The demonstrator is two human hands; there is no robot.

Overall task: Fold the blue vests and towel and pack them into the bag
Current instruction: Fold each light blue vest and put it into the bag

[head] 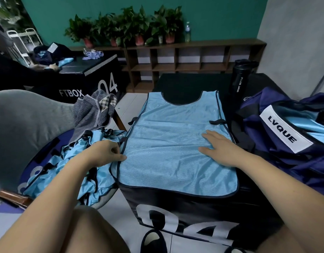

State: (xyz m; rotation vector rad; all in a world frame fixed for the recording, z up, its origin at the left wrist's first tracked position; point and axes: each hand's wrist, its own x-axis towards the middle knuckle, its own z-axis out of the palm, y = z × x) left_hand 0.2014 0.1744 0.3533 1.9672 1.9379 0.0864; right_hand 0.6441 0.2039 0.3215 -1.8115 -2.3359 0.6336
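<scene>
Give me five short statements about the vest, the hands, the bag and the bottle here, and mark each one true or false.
1. One blue vest lies spread flat on the black box. True.
2. The right hand is lifting the vest off the box. False: it rests flat, palm down, on the vest.
3. The left hand pinches the vest's left edge. True.
4. The navy bag sits on the chair to the left. False: it is on the right; the chair holds a heap of vests and a striped towel.
5. The black sport bottle lies on its side. False: it stands upright behind the bag.
</scene>
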